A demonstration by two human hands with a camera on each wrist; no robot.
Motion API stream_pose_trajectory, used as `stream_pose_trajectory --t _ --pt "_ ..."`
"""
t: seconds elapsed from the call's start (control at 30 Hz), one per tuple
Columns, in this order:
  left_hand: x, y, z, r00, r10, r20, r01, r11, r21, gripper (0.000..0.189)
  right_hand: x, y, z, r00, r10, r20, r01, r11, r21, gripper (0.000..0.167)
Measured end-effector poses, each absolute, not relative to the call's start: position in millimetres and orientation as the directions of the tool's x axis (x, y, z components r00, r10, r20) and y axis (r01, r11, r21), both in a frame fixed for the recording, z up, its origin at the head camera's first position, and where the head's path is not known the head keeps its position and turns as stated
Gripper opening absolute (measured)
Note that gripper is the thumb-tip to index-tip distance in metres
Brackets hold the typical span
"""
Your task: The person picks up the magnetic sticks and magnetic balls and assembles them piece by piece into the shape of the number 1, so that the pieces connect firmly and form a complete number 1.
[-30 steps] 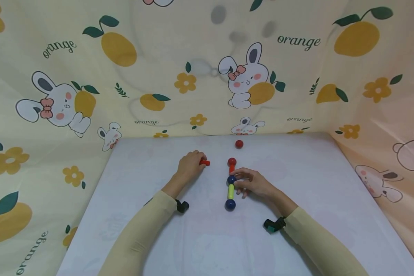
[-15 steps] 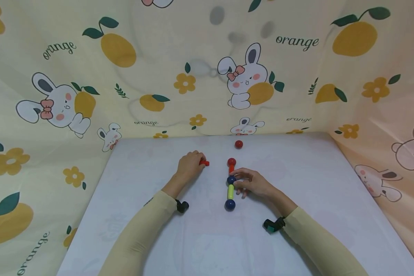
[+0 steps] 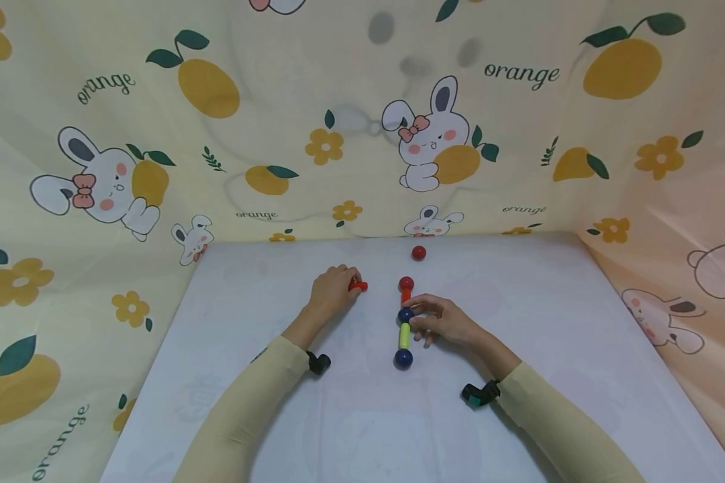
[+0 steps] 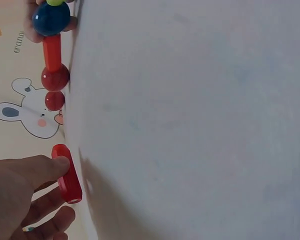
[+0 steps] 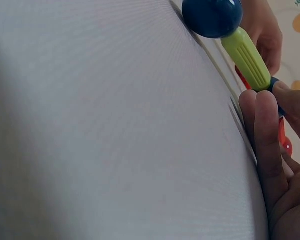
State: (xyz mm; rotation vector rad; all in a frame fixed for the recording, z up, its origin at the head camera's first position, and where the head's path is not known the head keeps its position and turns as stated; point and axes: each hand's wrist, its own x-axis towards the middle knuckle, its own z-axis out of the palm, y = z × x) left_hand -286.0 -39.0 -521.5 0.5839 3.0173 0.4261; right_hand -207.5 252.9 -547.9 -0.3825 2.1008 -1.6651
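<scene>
My left hand (image 3: 333,290) pinches a short red rod (image 4: 68,175) between thumb and fingers, just over the white table. A chain of balls and rods lies in front of me, running away from me: a blue ball (image 3: 403,359) nearest, then a yellow-green rod (image 3: 404,336), a second blue ball (image 3: 405,315), another red rod (image 3: 406,296) and a red ball (image 3: 406,284). On the chain's right side, my right hand (image 3: 447,322) grips the middle blue ball with thumb and fingers. In the right wrist view the fingers partly cover that ball.
A loose red ball (image 3: 419,253) lies beyond the chain near the back edge of the white table (image 3: 338,422). Behind the table hangs a cream cloth (image 3: 350,80) printed with rabbits and oranges. Each wrist bears a small black camera (image 3: 480,394).
</scene>
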Motion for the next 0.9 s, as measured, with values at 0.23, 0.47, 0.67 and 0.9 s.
stream_pose_trajectory --t 0.23,0.47,0.67,0.9 --pt "-277 -39 -514 -0.93 0.366 -0.006 0.345 0.881 0.323 0.028 -207 253 -549 -0.872 -0.459 -0.171 0.065 0.239 -0.969 0.045" --pt "-266 -37 -510 -0.937 0.35 -0.014 0.325 0.882 0.341 0.029 -207 252 -548 -0.874 -0.448 -0.186 0.078 0.248 -0.965 0.046" --pt "-259 -37 -508 -0.935 0.353 -0.026 0.317 0.868 0.381 0.03 -208 252 -548 -0.876 -0.44 -0.197 0.089 0.255 -0.963 0.046" --pt "-249 -37 -503 -0.927 0.372 -0.042 0.308 0.822 0.478 0.028 -207 252 -548 -0.879 -0.439 -0.186 0.076 0.257 -0.963 0.046"
